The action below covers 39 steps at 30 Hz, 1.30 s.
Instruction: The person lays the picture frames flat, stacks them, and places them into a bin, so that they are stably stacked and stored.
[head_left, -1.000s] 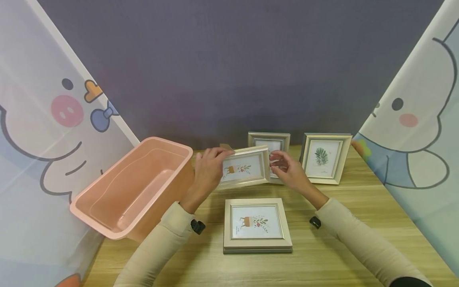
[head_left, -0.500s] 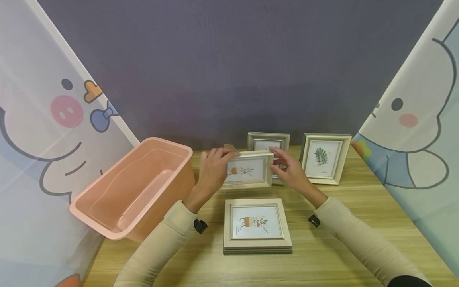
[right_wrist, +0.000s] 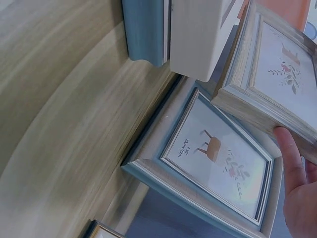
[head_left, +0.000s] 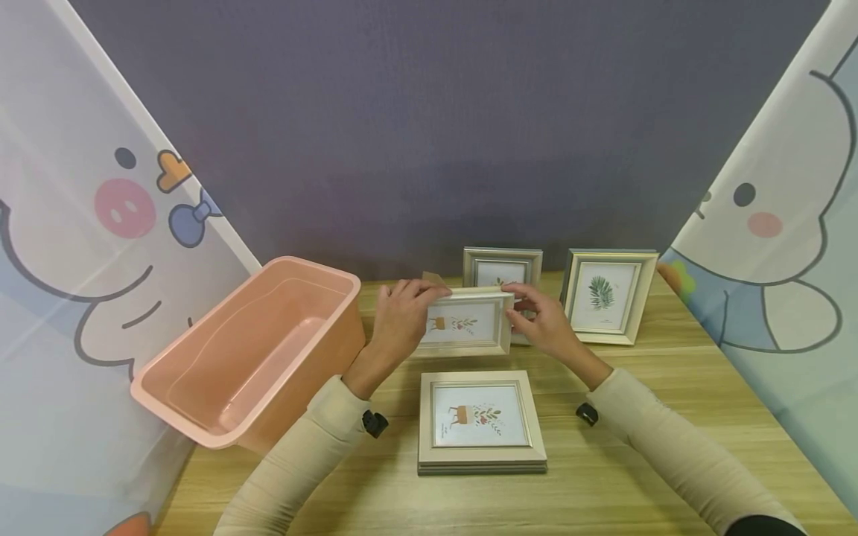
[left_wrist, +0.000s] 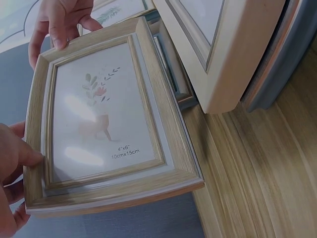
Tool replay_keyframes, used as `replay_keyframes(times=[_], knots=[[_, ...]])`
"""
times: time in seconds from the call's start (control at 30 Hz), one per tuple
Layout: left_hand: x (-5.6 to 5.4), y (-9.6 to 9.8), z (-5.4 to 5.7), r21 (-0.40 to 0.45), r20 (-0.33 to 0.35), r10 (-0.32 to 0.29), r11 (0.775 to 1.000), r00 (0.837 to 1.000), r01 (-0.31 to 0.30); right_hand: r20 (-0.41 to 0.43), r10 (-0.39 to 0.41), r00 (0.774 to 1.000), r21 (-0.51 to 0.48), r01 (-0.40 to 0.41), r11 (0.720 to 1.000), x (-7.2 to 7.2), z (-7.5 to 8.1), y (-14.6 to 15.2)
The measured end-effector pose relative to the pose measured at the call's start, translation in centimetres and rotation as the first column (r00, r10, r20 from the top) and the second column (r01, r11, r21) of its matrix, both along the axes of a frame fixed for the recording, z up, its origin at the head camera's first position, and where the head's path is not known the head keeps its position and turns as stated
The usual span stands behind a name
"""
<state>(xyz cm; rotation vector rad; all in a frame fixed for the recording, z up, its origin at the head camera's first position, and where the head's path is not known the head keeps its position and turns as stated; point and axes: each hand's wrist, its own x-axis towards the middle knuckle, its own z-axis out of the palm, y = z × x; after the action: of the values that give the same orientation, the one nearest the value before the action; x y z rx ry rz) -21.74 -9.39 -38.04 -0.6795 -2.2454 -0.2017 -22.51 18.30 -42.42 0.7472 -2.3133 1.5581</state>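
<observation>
- A person's two bare hands are holding a pale picture frame (head_left: 469, 324) between them above a wood-grain table (head_left: 623, 454), its face showing toward the head camera.
- The left hand (head_left: 400, 318) is gripping the frame at its left end, thumb in front and fingers reaching behind.
- The right hand (head_left: 544, 321) is pinching the upper right corner, the thumb and a fingertip lying against the wood.
- The frame's long axis is running left to right, from one hand to the other, and its printed deer is lying sideways, feet toward the left hand; that crosswise lie appears to be the relation that counts.
- Neither hand is nearer: both are touching the frame, which is lying to the right of the left hand and to the left of the right.
- Just behind its right end, a grey-edged frame (head_left: 503, 255) is standing with its long axis upright, a quarter turn from the held one.
- Farther right, a leaf-print frame (head_left: 599, 298) is also standing tall, while a frame stack (head_left: 480, 417) is lying flat in front.
- Whether the held frame's lower edge is touching the table, the views are not making clear.
</observation>
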Motion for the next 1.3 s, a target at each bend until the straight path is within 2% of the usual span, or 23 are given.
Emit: replay_keyframes(times=[0.17,0.33,0.6,0.73,0.83,0.87,0.97,1.03,1.13,1.23,1.3], knots=[[0.1,-0.1,0.1,0.015,0.057,-0.022,1.0,0.998,0.021,-0.01,-0.005,1.0,-0.009,0.005,1.0,0.1,-0.1,0.1],[0.2,-0.4,0.3,0.048,0.12,-0.038,0.998,0.992,0.032,0.016,-0.015,1.0,-0.018,0.015,1.0,0.1,0.0,0.2],[0.2,-1.7,0.9,0.108,0.19,-0.027,0.994,0.981,0.007,0.009,-0.039,0.999,0.011,0.039,0.999,0.1,0.2,0.8],[0.0,-2.5,1.4,0.14,0.266,-0.015,0.99,0.964,-0.024,0.0,-0.041,0.999,-0.004,0.041,0.999,0.1,0.3,1.1],[-0.2,-3.1,1.8,0.171,0.36,-0.011,0.984,0.933,-0.054,-0.019,-0.036,0.999,-0.029,0.035,0.999,0.1,0.3,1.3],[-0.2,-3.3,2.0,0.183,0.395,-0.013,0.981,0.919,-0.064,-0.029,-0.036,0.999,-0.032,0.035,0.999,0.1,0.3,1.4],[-0.4,-3.8,2.4,0.249,0.507,-0.057,0.965,0.86,-0.083,-0.048,-0.025,0.999,-0.05,0.022,0.998,0.1,0.4,1.7],[-0.5,-4.1,2.5,0.307,0.579,-0.106,0.947,0.809,-0.096,-0.06,-0.007,0.998,-0.061,0.004,0.998,0.2,0.4,1.8],[-0.6,-4.6,2.5,0.409,0.664,-0.217,0.907,0.716,-0.105,-0.08,0.015,0.997,-0.071,-0.02,0.997,0.2,0.5,2.1],[-0.8,-5.0,2.3,0.502,0.724,-0.331,0.855,0.605,-0.133,-0.096,0.019,0.995,-0.07,-0.026,0.997,0.3,0.5,2.3],[-1.1,-5.3,2.1,0.553,0.74,-0.402,0.82,0.54,-0.147,-0.107,0.016,0.994,-0.063,-0.023,0.998,0.4,0.5,2.5]])
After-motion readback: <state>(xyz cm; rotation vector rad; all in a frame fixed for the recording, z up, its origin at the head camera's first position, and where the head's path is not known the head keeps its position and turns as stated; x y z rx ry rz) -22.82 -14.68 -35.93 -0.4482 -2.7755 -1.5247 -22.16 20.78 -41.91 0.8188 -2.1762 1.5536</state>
